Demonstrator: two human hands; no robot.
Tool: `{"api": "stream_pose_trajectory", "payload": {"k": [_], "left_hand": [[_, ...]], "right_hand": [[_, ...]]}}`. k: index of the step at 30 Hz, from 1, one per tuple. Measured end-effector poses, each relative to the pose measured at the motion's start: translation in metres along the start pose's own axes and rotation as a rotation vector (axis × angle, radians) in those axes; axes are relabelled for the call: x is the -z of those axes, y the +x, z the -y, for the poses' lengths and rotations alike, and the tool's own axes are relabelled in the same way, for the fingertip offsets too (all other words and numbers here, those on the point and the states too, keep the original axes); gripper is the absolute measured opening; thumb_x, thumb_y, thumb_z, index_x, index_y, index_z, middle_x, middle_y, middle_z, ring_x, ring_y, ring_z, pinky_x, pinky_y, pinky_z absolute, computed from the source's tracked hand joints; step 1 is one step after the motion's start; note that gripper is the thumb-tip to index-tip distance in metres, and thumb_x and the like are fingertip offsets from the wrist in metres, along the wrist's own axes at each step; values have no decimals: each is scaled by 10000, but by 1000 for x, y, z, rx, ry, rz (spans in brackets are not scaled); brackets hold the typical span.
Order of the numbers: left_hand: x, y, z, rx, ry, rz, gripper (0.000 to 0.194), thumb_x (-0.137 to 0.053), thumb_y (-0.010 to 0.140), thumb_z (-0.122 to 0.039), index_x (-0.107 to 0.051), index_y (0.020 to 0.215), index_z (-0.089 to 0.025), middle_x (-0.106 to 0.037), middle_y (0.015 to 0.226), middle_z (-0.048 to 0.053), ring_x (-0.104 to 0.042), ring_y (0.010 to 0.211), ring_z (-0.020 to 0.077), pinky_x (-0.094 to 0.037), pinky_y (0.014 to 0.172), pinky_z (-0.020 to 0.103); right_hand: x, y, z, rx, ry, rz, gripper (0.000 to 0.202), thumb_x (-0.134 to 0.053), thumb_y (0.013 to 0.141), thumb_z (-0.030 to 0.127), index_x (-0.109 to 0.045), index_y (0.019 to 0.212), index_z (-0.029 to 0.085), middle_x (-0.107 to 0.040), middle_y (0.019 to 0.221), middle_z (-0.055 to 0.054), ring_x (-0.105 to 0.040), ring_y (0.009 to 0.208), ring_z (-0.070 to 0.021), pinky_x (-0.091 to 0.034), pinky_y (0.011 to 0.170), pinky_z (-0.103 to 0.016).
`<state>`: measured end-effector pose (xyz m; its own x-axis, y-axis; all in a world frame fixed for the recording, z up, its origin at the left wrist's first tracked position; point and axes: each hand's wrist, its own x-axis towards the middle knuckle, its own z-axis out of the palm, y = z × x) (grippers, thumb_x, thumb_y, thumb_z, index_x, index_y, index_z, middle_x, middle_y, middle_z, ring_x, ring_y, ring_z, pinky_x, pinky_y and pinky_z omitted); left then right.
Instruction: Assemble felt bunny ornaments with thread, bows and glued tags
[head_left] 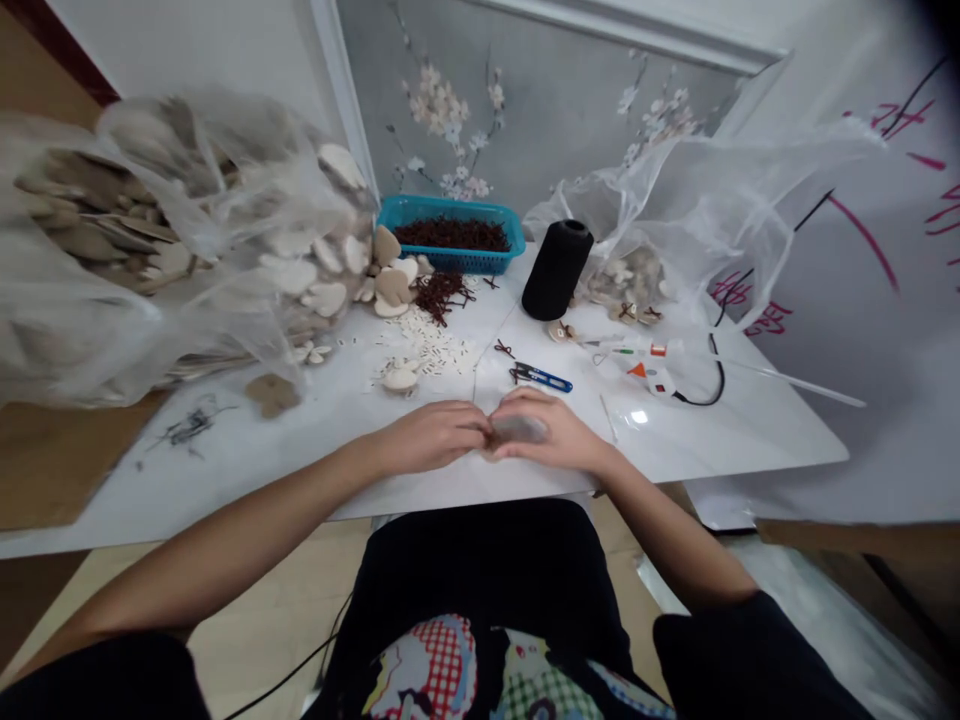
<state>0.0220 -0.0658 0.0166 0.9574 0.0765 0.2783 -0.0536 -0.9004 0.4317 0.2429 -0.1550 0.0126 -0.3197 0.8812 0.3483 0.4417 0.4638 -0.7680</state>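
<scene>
My right hand [561, 430] is closed around a small greyish flat piece [519, 429], which is blurred, near the front edge of the white table. The fingers of my left hand [435, 438] are bent and pressed together at the left end of that piece. What lies between the left fingertips is hidden. Just beyond my right hand are blue thread snips [543, 377] and a small brown bow [504, 348]. A pale padded shape [400, 376] lies beyond my left hand, beside scattered small white pieces [431, 345].
Clear bags of beige padded shapes [172, 230] fill the left. At the back stand a blue basket [517, 228] of brown bows and a black thread cone [556, 270]. A glue gun [660, 380] with a cord lies right. Loose black threads [187, 428] lie left.
</scene>
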Motion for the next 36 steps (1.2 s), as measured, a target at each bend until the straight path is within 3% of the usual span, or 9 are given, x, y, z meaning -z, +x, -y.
{"api": "stream_pose_trajectory", "payload": {"k": [4,14,18,23,26,28,31,34,36], "left_hand": [[-10,1,-1,-72,106,-19,235,-461,907,-128,-674,875,-221,-716,1015,69,-635,976,183,-494,875,323],[52,-34,-8,234,439,-417,126,-558,710,-95,-532,792,-187,-626,902,85,-575,800,213,-454,722,359],[24,-44,-21,179,324,-308,134,-526,685,-77,-478,752,-183,-599,1144,135,-612,931,230,-472,695,313],[-6,-38,-28,340,65,-207,149,-443,738,-47,-407,708,-188,-589,1133,112,-616,865,171,-485,727,290],[-5,-34,-28,385,-5,-150,135,-501,773,-121,-404,710,-190,-566,1137,114,-600,870,175,-489,766,310],[-2,-32,-28,417,-66,-116,153,-564,798,-209,-433,724,-186,-548,1168,110,-596,865,171,-491,760,311],[-1,-32,-28,505,-136,-142,190,-533,868,-279,-458,724,-180,-543,1181,93,-594,819,145,-491,731,303],[-4,-31,-23,572,-195,-292,70,-555,834,-234,-495,833,-197,-563,1129,70,-595,872,157,-502,790,320],[-7,-29,-18,623,-296,-415,246,-607,771,-205,-501,993,-214,-579,1051,52,-601,896,166,-509,840,337]], "right_hand": [[-17,-29,-5,-65,-73,-60,360,-726,806,478,-662,1089,266,-686,1035,-70,-648,973,-232,-532,895,-410],[-21,-35,-1,-86,-174,-120,229,-640,886,402,-664,1081,285,-687,1054,-69,-643,1005,-246,-546,874,-421],[-8,-40,-3,-117,-377,-497,175,-589,910,374,-674,988,244,-698,964,-69,-645,944,-247,-527,870,-444],[14,-64,-7,-98,-499,-1099,219,-669,840,408,-602,925,218,-635,875,-55,-633,852,-240,-521,720,-402],[34,-96,-25,-153,-599,-1538,479,-767,719,485,-517,1058,257,-596,1027,-93,-615,974,-305,-515,751,-471],[53,-117,-44,-288,-689,-1638,733,-839,574,561,-479,1147,278,-574,1157,-156,-586,1057,-374,-509,782,-543],[85,-133,-71,-596,-754,-1377,1066,-808,500,700,-384,1357,229,-472,1376,-250,-465,1256,-469,-398,1003,-623],[108,-128,-85,-758,-867,-942,880,-638,675,742,-516,1289,124,-521,1367,-257,-392,1333,-454,-276,1125,-569],[116,-117,-89,-748,-877,-729,701,-564,743,718,-634,1111,127,-632,1234,-219,-511,1225,-393,-348,1075,-497]]}}
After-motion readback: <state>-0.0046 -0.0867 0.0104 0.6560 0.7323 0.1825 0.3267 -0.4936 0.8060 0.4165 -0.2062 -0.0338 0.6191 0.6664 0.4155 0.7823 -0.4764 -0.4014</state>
